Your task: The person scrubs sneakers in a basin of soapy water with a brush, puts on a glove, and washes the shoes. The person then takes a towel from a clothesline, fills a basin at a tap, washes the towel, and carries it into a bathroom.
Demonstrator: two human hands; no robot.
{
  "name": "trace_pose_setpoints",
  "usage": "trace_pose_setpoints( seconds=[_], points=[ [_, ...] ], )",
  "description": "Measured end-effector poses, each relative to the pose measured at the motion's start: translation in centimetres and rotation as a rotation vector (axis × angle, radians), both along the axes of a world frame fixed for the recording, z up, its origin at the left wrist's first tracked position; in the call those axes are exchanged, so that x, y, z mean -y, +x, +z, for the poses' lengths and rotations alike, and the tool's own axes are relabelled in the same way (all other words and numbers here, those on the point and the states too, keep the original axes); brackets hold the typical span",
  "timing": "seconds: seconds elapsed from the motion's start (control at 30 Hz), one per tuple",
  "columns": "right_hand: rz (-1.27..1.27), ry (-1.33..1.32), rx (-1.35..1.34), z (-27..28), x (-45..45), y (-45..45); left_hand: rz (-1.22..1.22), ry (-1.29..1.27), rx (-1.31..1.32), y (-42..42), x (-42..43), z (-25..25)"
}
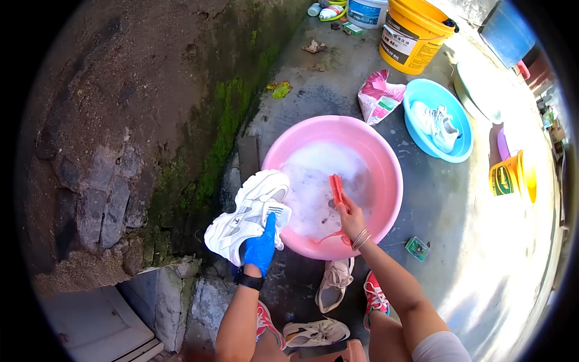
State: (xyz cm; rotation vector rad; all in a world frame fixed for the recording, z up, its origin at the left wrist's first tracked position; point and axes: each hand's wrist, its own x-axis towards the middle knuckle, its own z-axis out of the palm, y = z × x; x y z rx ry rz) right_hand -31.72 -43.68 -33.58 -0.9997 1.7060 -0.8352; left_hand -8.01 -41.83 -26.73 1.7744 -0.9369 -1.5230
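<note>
My left hand (260, 247), in a blue glove, grips a white sneaker (232, 232) at the left rim of the pink basin (395, 181). Whether a second shoe is pressed against it, I cannot tell. My bare right hand (350, 217) is closed around a red scrub brush (336, 188), held over the basin with the bristles up in front of the fingers. White suds (319, 157) cover cloudy water inside. A limp red thing (332, 238) lies by the near rim, partly behind my right wrist; its kind is unclear.
Two beige shoes (335, 283) lie between my feet and the basin. Beyond it stand a pink-white bag (380, 99), a blue basin (416, 130) holding white sneakers (437, 123), and a yellow bucket (416, 36). A mossy wall (223, 120) rises at left. A small green packet (417, 248) lies right.
</note>
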Motion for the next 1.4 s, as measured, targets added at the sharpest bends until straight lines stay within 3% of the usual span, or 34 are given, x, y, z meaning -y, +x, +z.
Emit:
trace_pose_setpoints(
  seconds=[0.07, 0.17, 0.2, 0.27, 0.3, 0.4, 0.43, 0.53, 0.6, 0.67, 0.7, 0.73, 0.8, 0.83, 0.93, 0.97, 1.03, 1.07, 1.1, 1.2, 1.23, 1.27, 1.33, 1.4],
  points=[
    [0.054, -0.115, -0.084, -3.6, 1.1, -1.7, -0.174, -0.164, 0.328, -0.3, -0.4, -2.1],
    [0.172, -0.047, -0.242, -4.0, 2.2, -3.3, -0.273, -0.498, 0.442, -1.4, -0.9, -5.3],
    [0.074, 0.002, -0.401, -3.1, 2.8, -3.3, -0.303, -0.581, 0.481, -2.0, -1.0, -5.2],
    [-0.12, 0.098, -0.719, -1.8, 3.6, -3.0, -0.364, -0.664, 0.551, -3.1, -0.8, -4.7],
    [-0.185, 0.017, -0.881, -8.2, 3.3, -4.2, -0.384, -0.424, 0.413, -3.3, -0.9, -4.6],
    [0.061, 0.107, 0.042, -7.0, 1.7, -2.5, -0.439, -0.491, 0.443, -3.4, -1.3, -7.1],
    [-0.022, 0.047, 0.236, -5.6, 1.0, -1.3, -0.397, -0.511, 0.363, -3.5, -1.5, -8.2],
    [0.086, 0.082, 0.235, -0.6, -0.9, 1.1, -0.562, -0.303, 0.306, -3.6, -1.8, -7.1],
    [0.132, 0.008, 0.159, 2.0, -2.6, 3.4, -0.368, 0.134, -0.177, -4.2, -2.0, -7.8],
    [0.329, -0.077, 0.111, 4.9, -4.8, 5.5, 0.035, 0.207, -0.838, -4.7, -1.9, -7.5],
    [0.4, -0.19, -0.072, 4.5, -4.6, 5.0, 0.195, 0.224, -1.077, -5.3, -1.8, -6.7],
    [0.47, -0.3, -0.254, 3.8, -4.1, 4.2, 0.189, 0.162, -1.074, -5.6, -1.7, -6.2],
    [0.383, -0.176, -0.415, -0.1, -1.7, 1.9, 0.16, 0.026, -1.059, -6.1, -1.3, -5.6],
    [0.408, 0.166, -0.353, 0.3, -0.1, 0.9, 0.149, 0.02, -1.032, -6.5, -1.5, -5.8],
    [0.325, -0.008, -0.105, 4.1, -2.6, 3.0, 0.161, -0.046, -1.014, -6.5, -1.4, -7.9],
    [0.43, -0.137, -0.011, 5.6, -3.8, 4.3, 0.104, 0.044, -1.008, -6.1, -1.2, -8.3],
    [0.464, -0.078, -0.127, 5.5, -3.3, 4.0, 0.101, 0.051, -0.983, -5.8, -2.0, -8.6],
    [0.465, -0.05, -0.209, 3.7, -2.0, 3.0, 0.085, 0.004, -0.961, -6.2, -1.6, -6.1],
    [0.35, -0.104, -0.221, 3.0, -1.3, 2.8, 0.113, -0.04, -0.896, -6.5, -1.5, -5.9],
    [0.416, -0.192, -0.073, 4.7, -3.4, 5.0, 0.184, 0.15, -1.011, -6.2, -1.3, -6.2],
    [0.407, -0.326, -0.149, 4.4, -4.8, 6.0, 0.163, 0.02, -0.971, -6.2, -1.1, -6.0],
    [0.45, -0.25, -0.267, 4.1, -4.4, 5.5, 0.195, 0.064, -1.147, -5.5, -1.0, -7.1],
    [0.522, -0.107, -0.502, 3.3, -1.6, 2.9, 0.201, -0.086, -0.889, -5.8, -0.8, -5.2],
    [0.415, 0.109, -0.548, -2.0, 1.6, -0.4, 0.197, -0.113, -0.93, -5.6, -0.8, -5.9]
  ],
)
